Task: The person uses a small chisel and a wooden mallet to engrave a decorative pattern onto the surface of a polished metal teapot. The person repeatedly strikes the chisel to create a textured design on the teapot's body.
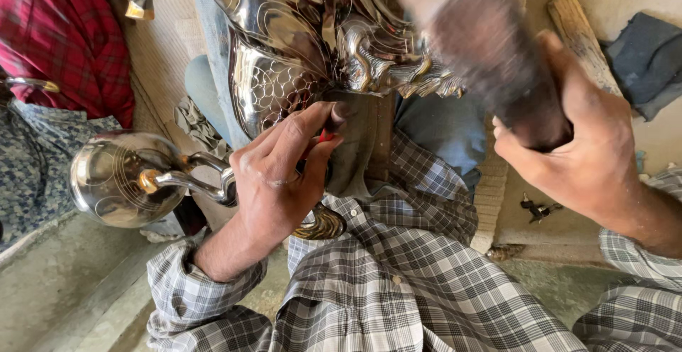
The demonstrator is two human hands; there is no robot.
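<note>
Nearest the camera: a grey-and-white checked shirt (398,281) fills the lower frame, both sleeves reaching away from it. The left hand (280,174) sits mid-frame, its fingers pinched together around a thin, dark-tipped punch with a red band (328,128) — tip pressed to the large engraved silver metal vessel (284,61) lying across the lap. The right hand (582,146), at the right, is clamped tight on the handle of a dark wooden mallet (483,46), whose head is blurred above the vessel's ornate gilt fitting (405,75). To the left, just beside the left hand, a smaller rounded silver teapot with curved handle (121,178) rests near the floor. On the ground at right lies a small bunch of keys (536,208). Farther out — a worn wooden block (582,39) and a dark blue cloth (650,61) at far right; a red plaid cloth (64,39) at far left.
</note>
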